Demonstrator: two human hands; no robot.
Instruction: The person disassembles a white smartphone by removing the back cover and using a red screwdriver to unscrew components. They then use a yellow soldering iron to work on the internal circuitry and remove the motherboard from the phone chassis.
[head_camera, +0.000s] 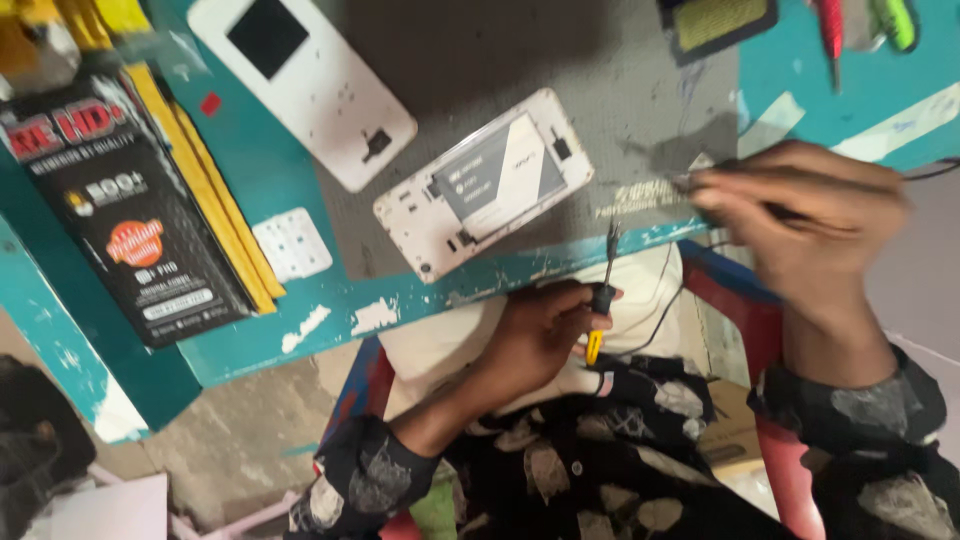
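Note:
An opened white phone (484, 186) lies back-up on a grey mat (560, 70), its battery exposed. Its detached white back cover (305, 85) rests to the upper left. My left hand (535, 335), below the table edge over my lap, holds a small screwdriver (600, 300) with a black and yellow handle, tip pointing up. My right hand (800, 225) is blurred at the mat's right edge and grips a thin dark tool (700, 182) attached to a black wire.
A black product box (125, 215) and yellow packets (215, 185) lie on the teal table (300, 330) at left. A small white keypad piece (292, 243) sits beside them. Red and green tools (865, 25) and a dark case (715, 22) lie at the far right.

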